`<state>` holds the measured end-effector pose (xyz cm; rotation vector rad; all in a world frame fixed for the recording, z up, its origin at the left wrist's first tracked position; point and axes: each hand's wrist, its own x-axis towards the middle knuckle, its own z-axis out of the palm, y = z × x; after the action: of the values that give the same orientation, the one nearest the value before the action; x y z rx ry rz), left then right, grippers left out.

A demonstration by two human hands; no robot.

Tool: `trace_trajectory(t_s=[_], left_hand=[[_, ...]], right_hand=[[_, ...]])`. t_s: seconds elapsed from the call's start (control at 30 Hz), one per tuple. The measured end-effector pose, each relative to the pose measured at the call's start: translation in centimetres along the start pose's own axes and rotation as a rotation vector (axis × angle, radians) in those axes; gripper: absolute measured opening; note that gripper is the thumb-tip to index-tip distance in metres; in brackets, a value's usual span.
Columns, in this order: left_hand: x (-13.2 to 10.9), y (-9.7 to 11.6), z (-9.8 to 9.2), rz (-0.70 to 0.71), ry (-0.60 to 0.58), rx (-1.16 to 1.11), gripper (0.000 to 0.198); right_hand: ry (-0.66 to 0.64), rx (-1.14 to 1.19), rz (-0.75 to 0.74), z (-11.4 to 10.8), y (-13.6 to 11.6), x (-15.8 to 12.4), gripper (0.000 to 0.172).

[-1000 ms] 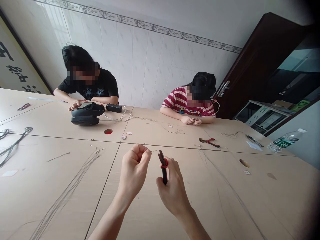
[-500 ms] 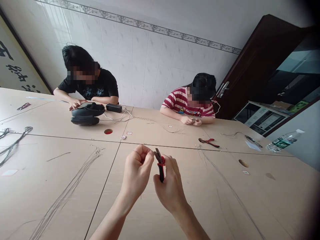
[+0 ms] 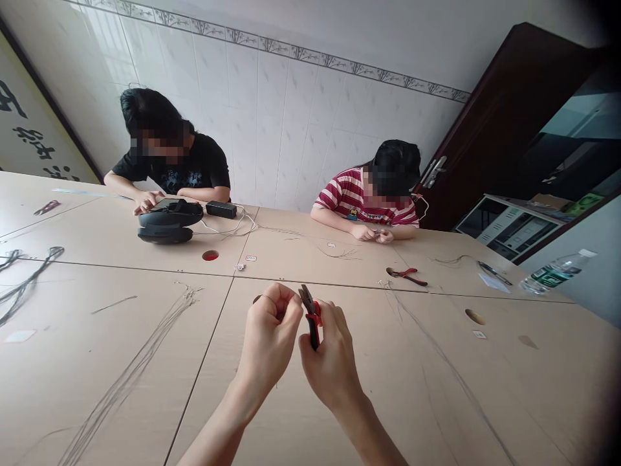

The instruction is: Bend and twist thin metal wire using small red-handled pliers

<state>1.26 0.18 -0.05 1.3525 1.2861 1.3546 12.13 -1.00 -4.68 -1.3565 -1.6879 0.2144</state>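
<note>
My right hand is wrapped round the handles of small pliers with red and black grips. Their metal jaws point up and lie close beside the fingertips of my left hand. Thumb and forefinger of that left hand are pinched together; whatever they hold is too small to make out. Both hands are raised over the middle of the table. To the left lies a bundle of thin wires, and another bundle of fine wires stretches along the right.
Across the table sit one person in a black shirt and another in a striped shirt. A black headset, a second pair of pliers, a water bottle and dark cables lie on the table.
My hands have shifted very slightly to the right. The plier jaws sit a touch higher, still beside my left fingertips.
</note>
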Motion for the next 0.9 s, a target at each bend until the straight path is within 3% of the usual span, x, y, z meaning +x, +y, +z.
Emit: trace_trajectory(t_s=[0.5,0.9], left_hand=[[0.06,-0.69,0.09,-0.013,-0.018,0.003,0.022],[0.15,-0.67,-0.08,-0.012,-0.106,0.024,0.019]], right_hand=[[-0.015,0.081,0.046,0.13,0.23,0.12,0.012],[-0.015,0.097,0.089,-0.36,0.63,0.09,0.013]])
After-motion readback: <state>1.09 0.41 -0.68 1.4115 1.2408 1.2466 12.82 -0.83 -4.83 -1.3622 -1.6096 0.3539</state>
